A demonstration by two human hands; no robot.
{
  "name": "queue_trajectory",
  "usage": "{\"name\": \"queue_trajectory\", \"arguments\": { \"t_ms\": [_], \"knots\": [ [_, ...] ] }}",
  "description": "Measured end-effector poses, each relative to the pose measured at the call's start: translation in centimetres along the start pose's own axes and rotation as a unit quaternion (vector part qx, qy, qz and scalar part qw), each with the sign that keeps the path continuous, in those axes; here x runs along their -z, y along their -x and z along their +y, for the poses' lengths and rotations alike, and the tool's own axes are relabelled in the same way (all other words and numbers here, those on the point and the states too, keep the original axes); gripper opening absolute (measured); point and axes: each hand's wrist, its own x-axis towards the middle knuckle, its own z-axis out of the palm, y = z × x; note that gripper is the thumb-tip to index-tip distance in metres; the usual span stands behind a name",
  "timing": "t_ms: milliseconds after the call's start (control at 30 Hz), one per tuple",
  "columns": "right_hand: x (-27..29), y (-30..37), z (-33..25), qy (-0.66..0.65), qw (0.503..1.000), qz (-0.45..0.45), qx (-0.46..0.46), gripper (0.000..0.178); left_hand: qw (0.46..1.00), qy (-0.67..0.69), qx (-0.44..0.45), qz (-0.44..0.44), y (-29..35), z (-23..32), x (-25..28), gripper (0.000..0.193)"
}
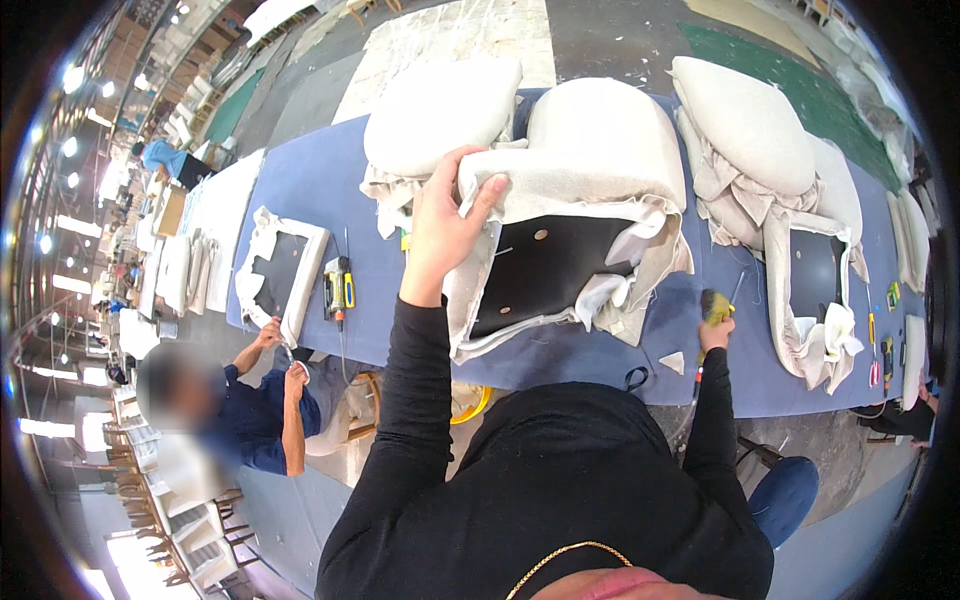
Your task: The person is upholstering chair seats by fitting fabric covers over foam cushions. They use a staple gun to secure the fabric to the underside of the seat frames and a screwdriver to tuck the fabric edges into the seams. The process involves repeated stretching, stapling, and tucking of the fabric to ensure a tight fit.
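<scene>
In front of me a chair seat cushion [585,195] covered in off-white fabric stands tilted, its black underside [550,270] facing me. Loose fabric flaps [605,295] hang about its lower right edge. My left hand [447,215] grips the cushion's upper left corner, thumb pressed on the cover. Off to the right, my right hand [714,333] is wrapped round a yellow-green staple gun [713,305] with a hose at its lower end. The staple gun is over the blue table, apart from the cushion. A small fabric scrap [673,362] lies between them.
More padded cushions [445,110] are stacked behind on the blue table [370,340]. On the right stands another upholstered piece [810,270]. A co-worker [265,405] works on a frame [300,265] at left, near a second staple gun [340,290]. A blue stool [785,495] is at lower right.
</scene>
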Motion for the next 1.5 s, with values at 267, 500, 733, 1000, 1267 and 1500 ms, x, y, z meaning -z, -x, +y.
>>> {"name": "queue_trajectory", "arguments": {
  "t_ms": [267,500,733,1000,1267,1500],
  "knots": [
    [21.2,16.0,-38.4,-0.550,0.760,-0.347,0.015,0.037,0.993,-0.100,-0.009,0.060,1.5,4.9,-3.5,0.050],
    [21.1,26.0,-45.6,-0.607,0.673,-0.422,0.026,0.036,0.988,-0.141,-0.034,0.056,2.7,6.7,-4.6,0.042],
    [21.3,27.3,-46.0,-0.620,0.659,-0.425,0.027,0.035,0.985,-0.138,-0.077,0.065,3.6,6.3,-4.1,0.040],
    [21.0,27.9,-46.1,-0.619,0.659,-0.426,0.029,0.035,0.987,-0.132,-0.066,0.059,4.0,6.1,-3.6,0.040],
    [21.4,28.2,-46.2,-0.603,0.670,-0.432,0.028,0.036,0.988,-0.132,-0.058,0.048,4.2,6.1,-3.3,0.041],
    [21.4,28.2,-46.0,-0.600,0.665,-0.444,0.027,0.036,0.987,-0.145,-0.057,0.027,4.3,6.3,-3.0,0.045]
  ]
}}
